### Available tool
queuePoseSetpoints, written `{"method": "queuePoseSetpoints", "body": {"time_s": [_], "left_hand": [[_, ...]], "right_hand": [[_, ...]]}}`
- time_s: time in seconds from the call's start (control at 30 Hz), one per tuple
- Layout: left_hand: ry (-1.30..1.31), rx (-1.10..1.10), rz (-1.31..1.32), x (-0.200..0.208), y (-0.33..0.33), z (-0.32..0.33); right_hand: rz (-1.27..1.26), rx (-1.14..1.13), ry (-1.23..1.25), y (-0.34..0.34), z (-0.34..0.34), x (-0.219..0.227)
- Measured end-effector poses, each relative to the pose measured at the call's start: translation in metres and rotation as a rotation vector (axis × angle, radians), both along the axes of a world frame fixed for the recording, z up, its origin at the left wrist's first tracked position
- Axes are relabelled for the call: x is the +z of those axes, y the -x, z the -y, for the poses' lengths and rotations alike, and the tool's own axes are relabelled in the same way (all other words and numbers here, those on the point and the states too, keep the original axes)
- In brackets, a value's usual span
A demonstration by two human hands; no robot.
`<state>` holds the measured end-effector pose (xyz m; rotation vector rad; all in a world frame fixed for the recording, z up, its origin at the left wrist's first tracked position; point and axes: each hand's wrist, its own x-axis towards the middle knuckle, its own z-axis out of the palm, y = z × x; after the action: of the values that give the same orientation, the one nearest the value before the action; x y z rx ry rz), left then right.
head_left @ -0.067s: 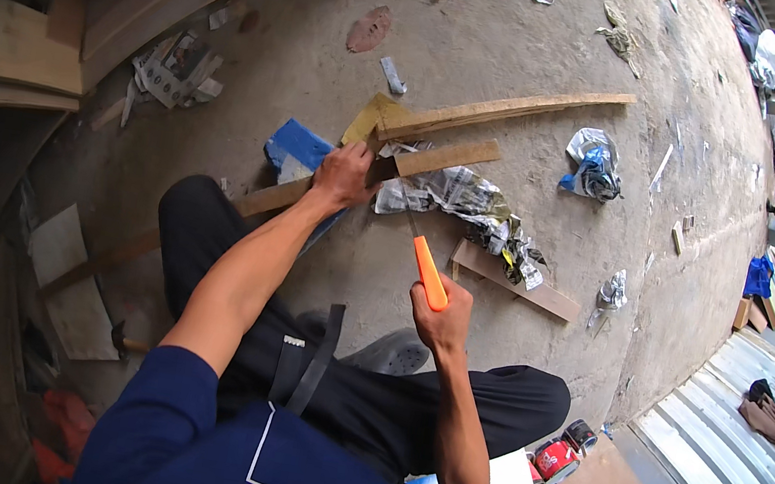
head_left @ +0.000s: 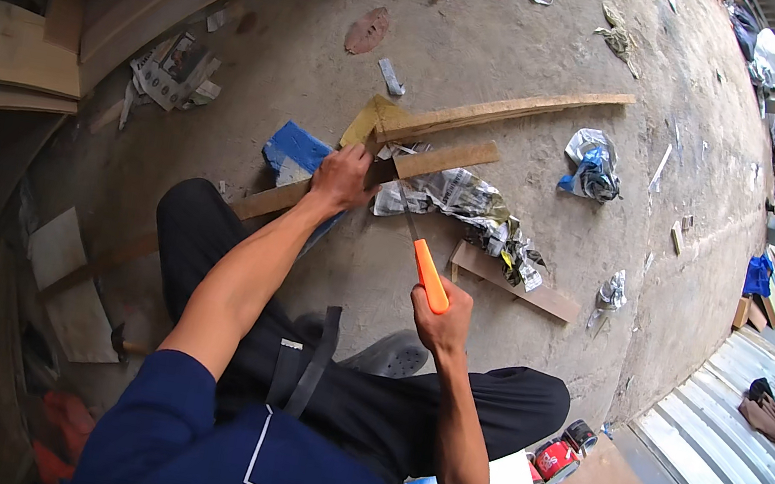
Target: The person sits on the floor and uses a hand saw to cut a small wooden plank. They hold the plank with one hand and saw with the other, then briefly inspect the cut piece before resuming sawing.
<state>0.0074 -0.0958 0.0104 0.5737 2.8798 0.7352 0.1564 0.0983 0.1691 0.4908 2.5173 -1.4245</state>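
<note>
My right hand (head_left: 442,318) is closed around the orange handle of a hand saw (head_left: 430,277). Its thin blade slants up and left from the handle and meets the near edge of a long wooden strip (head_left: 450,158). Farther left on that strip, my left hand (head_left: 343,178) grips it and presses it down, fingers curled over the wood. The strip runs from the lower left, under my left forearm, to its free end past the blade. A blue block (head_left: 293,150) lies under or beside the strip near my left hand; the contact is partly hidden.
Beyond the strip lies a longer wooden batten (head_left: 517,113) by a yellowish piece (head_left: 365,123). Crumpled newspaper (head_left: 460,193) and a short board (head_left: 522,282) are at the right. A hammer (head_left: 124,340) lies left of my leg; a red-and-black power tool (head_left: 560,456) sits right of my knee.
The saw and my right hand have shifted very slightly toward me. My left hand stays in place on the wooden strip.
</note>
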Motion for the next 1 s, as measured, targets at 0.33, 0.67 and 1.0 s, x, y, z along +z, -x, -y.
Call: {"method": "queuePoseSetpoints", "body": {"time_s": [0.33,0.67,1.0], "left_hand": [[0.016,0.039,0.014,0.007,-0.001,-0.001],[0.044,-0.01,0.002,-0.005,-0.001,0.0],[0.005,-0.115,-0.057,0.0,0.0,0.014]], "right_hand": [[0.001,-0.008,-0.042,-0.012,0.001,0.015],[-0.045,0.022,-0.04,0.008,0.005,-0.006],[-0.029,0.021,-0.066,0.009,0.001,0.001]]}}
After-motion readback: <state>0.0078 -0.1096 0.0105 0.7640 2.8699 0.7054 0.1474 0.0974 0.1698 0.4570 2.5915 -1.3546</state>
